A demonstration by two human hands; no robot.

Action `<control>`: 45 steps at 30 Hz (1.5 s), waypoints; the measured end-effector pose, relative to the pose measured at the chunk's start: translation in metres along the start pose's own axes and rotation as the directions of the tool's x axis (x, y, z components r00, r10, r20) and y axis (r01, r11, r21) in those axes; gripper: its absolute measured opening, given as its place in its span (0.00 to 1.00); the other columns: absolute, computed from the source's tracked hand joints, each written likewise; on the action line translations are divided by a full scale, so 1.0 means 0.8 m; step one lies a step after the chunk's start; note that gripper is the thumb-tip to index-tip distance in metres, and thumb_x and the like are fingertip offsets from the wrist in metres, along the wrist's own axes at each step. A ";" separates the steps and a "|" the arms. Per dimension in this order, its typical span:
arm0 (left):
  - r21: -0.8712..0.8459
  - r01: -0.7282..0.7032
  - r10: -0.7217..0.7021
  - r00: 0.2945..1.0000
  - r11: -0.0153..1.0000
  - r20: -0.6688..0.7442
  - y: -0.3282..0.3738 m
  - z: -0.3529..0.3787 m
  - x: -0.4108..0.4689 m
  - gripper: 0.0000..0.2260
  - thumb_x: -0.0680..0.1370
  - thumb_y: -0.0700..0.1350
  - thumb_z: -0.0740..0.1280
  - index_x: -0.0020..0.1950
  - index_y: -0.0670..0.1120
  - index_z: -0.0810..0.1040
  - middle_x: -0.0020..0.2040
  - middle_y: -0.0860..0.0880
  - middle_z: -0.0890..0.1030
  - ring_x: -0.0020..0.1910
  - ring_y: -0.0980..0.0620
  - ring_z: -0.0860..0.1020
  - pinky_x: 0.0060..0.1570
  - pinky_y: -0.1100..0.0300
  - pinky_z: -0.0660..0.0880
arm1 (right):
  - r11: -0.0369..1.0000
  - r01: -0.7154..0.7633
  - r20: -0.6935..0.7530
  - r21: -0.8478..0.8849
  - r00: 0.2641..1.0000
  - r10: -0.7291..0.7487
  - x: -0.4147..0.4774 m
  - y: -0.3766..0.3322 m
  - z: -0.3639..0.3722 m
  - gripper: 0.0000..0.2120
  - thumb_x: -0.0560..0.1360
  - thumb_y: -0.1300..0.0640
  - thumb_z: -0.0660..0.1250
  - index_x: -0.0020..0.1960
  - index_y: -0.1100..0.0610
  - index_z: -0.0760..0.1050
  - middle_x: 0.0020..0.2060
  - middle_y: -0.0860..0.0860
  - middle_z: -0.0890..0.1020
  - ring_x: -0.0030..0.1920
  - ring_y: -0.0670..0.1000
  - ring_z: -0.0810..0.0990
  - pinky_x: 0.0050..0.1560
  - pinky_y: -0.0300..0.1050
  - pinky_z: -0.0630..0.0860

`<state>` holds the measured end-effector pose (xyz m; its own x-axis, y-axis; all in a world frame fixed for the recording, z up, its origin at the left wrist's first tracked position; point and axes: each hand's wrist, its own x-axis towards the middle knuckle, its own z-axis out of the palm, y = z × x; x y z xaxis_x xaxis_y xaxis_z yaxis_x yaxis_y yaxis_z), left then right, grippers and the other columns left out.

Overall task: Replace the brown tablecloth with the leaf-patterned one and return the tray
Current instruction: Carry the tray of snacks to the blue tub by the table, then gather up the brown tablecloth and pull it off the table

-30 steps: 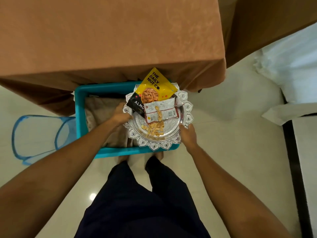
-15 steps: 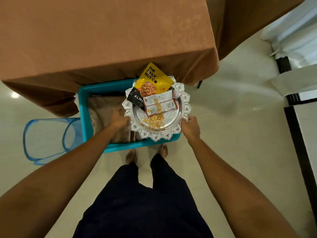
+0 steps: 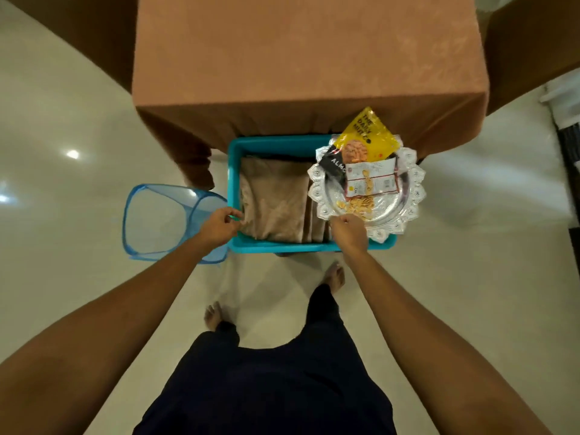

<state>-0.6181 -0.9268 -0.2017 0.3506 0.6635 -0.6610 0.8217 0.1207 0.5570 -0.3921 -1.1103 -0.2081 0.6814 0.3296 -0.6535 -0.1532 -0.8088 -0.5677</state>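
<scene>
Release on the left: my left hand (image 3: 219,226) has quit the scalloped silver tray (image 3: 394,213), fingers curled by the folded beige cloth (image 3: 273,199), grip unclear. My right hand (image 3: 348,230) pinches the tray's near rim, and it rests on the teal plastic basket's (image 3: 282,246) right end. The brown tablecloth (image 3: 307,58) is still spread, so stripping it looks next.

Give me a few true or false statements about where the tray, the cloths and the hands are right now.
1. The silver tray sits on the table. False: it rests across the right end of the teal bin, in front of the table.
2. The brown tablecloth covers the table. True.
3. A yellow packet lies on the tray's far side. True.
4. The blue mesh hamper is to the right of the bin. False: it is to the bin's left.
5. The right hand grips the tray's near rim. True.
</scene>
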 end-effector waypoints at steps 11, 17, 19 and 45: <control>0.112 0.016 -0.011 0.999 0.994 -0.041 -0.322 -0.245 -0.108 0.09 0.78 0.41 0.67 0.57 0.44 0.81 0.46 0.44 0.82 0.47 0.46 0.80 0.48 0.58 0.72 | 0.911 0.237 0.263 -0.338 0.953 -0.151 -0.214 -0.104 0.394 0.09 0.77 0.54 0.65 0.43 0.58 0.79 0.44 0.59 0.82 0.48 0.60 0.81 0.45 0.47 0.72; 0.111 0.101 -0.093 0.993 0.989 -0.077 -0.435 -0.370 -0.145 0.09 0.79 0.44 0.66 0.59 0.48 0.79 0.46 0.49 0.80 0.45 0.51 0.77 0.44 0.60 0.68 | 0.828 0.394 0.407 -0.398 0.885 -0.226 -0.320 -0.173 0.553 0.12 0.76 0.51 0.65 0.35 0.54 0.72 0.37 0.52 0.80 0.42 0.56 0.79 0.42 0.49 0.73; 0.089 0.112 -0.100 0.987 0.990 -0.124 -0.456 -0.402 -0.141 0.09 0.79 0.44 0.65 0.59 0.48 0.79 0.46 0.49 0.80 0.44 0.51 0.77 0.43 0.60 0.69 | 0.804 0.431 0.432 -0.410 0.868 -0.245 -0.330 -0.197 0.593 0.13 0.75 0.52 0.65 0.34 0.54 0.70 0.35 0.51 0.78 0.40 0.56 0.78 0.39 0.48 0.71; 0.051 -0.064 0.066 0.997 0.997 -0.030 -0.406 -0.881 0.270 0.08 0.79 0.40 0.64 0.55 0.47 0.82 0.46 0.55 0.79 0.46 0.53 0.78 0.44 0.64 0.71 | 0.897 0.290 0.318 -0.333 0.930 -0.183 -0.162 -0.693 0.909 0.06 0.76 0.49 0.67 0.42 0.50 0.78 0.40 0.46 0.83 0.44 0.53 0.81 0.40 0.43 0.70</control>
<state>-1.1257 -0.3022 -0.1713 0.3905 0.6915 -0.6077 0.8194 0.0397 0.5718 -0.9159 -0.3506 -0.1726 0.4347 0.6094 -0.6631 0.2988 -0.7922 -0.5321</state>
